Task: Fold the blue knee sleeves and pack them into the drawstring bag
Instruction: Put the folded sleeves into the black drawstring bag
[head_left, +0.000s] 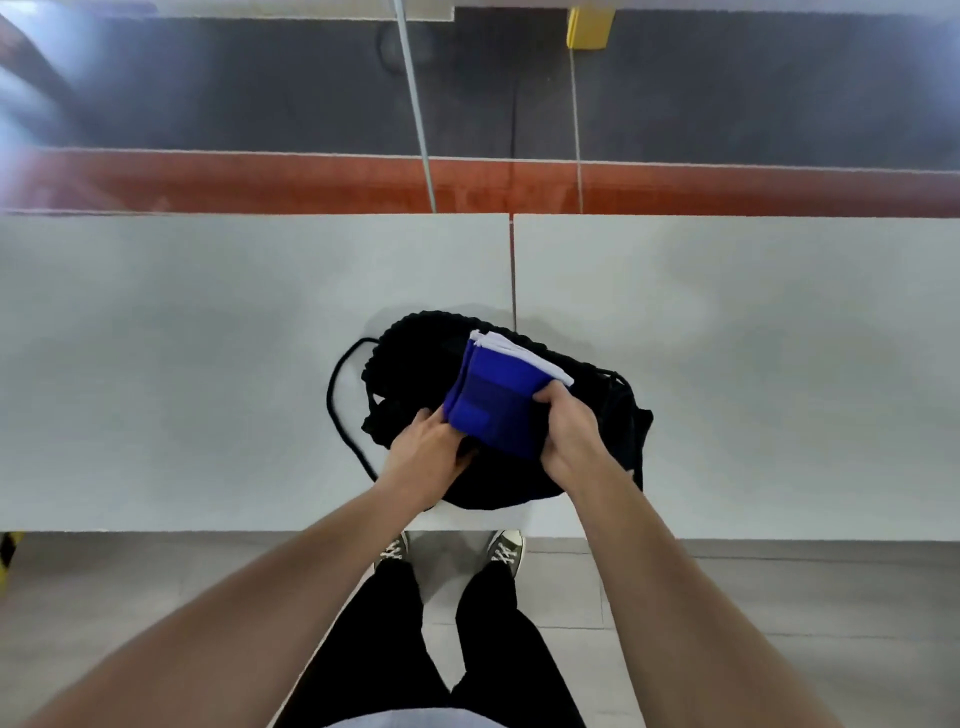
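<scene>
one bag (597, 415); two hands (426, 452)

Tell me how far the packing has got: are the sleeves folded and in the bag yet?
Folding looks done: the sleeves form one stacked blue bundle with white edges. In hand: the right hand grips the bundle's right side over the black bag, while the left hand is at the bag's edge beside it. Left: the bundle is not yet inside, and the cord lies loose on the table.
</scene>
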